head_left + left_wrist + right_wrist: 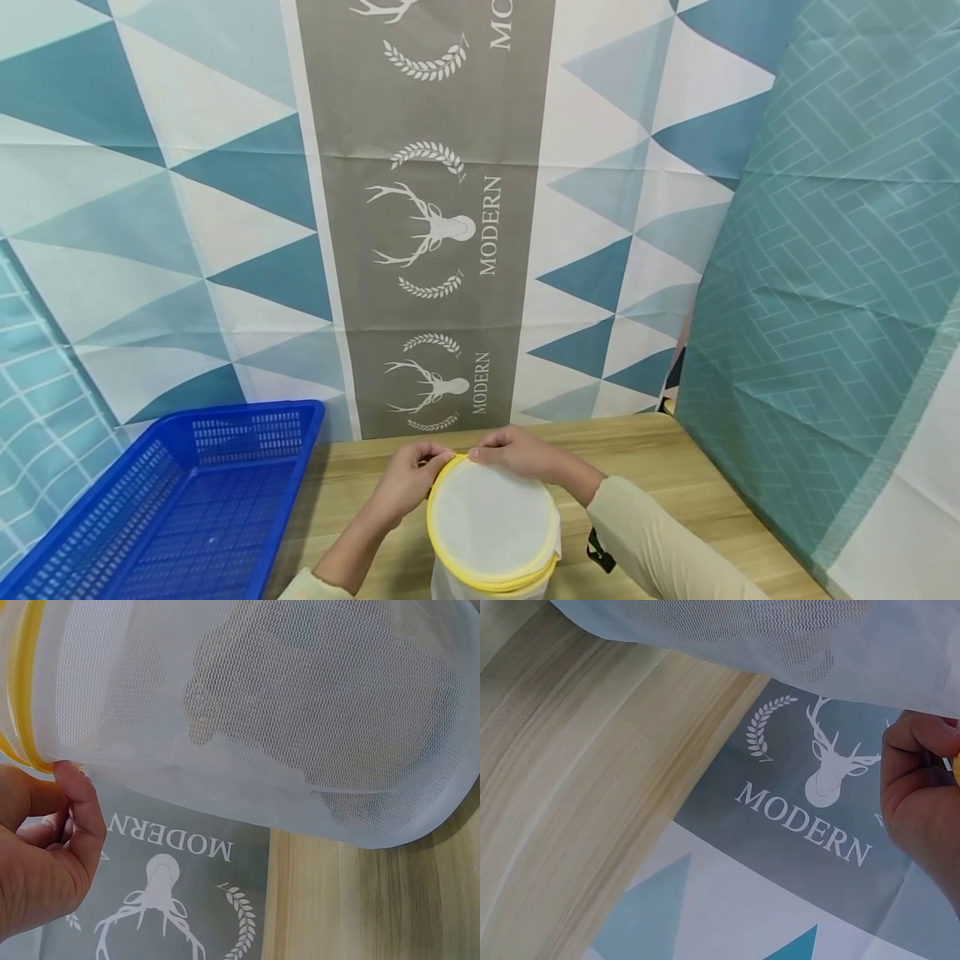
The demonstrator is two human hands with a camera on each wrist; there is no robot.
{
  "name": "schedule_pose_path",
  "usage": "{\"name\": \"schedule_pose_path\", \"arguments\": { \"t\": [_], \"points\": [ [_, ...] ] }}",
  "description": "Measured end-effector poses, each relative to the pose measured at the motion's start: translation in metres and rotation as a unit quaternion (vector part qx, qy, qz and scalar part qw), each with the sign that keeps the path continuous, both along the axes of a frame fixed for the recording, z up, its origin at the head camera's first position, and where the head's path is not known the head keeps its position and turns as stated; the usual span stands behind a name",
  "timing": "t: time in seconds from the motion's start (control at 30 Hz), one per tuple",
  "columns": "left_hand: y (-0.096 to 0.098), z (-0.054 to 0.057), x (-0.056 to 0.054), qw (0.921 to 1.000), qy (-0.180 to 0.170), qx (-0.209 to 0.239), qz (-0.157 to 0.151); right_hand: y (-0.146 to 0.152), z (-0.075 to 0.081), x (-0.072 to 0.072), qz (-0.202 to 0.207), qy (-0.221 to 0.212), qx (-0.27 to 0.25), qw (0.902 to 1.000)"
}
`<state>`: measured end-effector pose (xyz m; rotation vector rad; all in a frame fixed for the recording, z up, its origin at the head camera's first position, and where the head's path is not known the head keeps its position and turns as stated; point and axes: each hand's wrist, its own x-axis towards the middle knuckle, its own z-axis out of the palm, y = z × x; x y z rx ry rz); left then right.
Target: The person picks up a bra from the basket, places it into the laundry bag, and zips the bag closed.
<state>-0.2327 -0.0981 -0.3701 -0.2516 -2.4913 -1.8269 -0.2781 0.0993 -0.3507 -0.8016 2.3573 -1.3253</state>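
A round white mesh laundry bag (491, 521) with yellow trim stands upright on the wooden table, its flat circular top facing up. At the far side of its top edge, my left hand (407, 482) pinches the yellow trim (22, 682) between thumb and forefinger. Close beside it, my right hand (517, 454) grips the same edge with thumb and curled fingers. Through the mesh side (247, 712) in the left wrist view, darker contents show, blurred by the netting. The right wrist view catches only the bag's lower side (727, 637) and part of the right hand.
To the left stands a blue plastic basket (288, 492) with perforated walls. The wooden table (630, 442) ends at a patterned cloth backdrop (442, 250). A teal cloth (810, 333) hangs along the right side. A black strap (600, 552) is by the right sleeve.
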Motion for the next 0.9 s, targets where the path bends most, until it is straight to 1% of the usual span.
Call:
{"name": "schedule_pose_path", "arguments": {
  "t": [0.3,0.53,0.7,0.9],
  "points": [
    [0.0019,0.0020,-0.0002,0.9999,0.006,-0.010,0.009,0.0003,0.0044,0.0010,-0.002,-0.009,0.002,1.0000],
    [0.0031,0.0053,0.0008,0.9991,0.017,-0.035,0.019,-0.0028,0.0090,0.0019,-0.009,-0.023,0.029,0.9993],
    [0.0027,0.0067,0.0022,0.9990,0.018,-0.038,0.013,-0.0057,0.0097,0.0033,-0.005,-0.033,0.033,0.9989],
    [0.0024,0.0070,0.0035,0.9991,0.021,-0.036,0.009,-0.0066,0.0077,0.0031,0.000,-0.046,0.021,0.9987]
  ]
}}
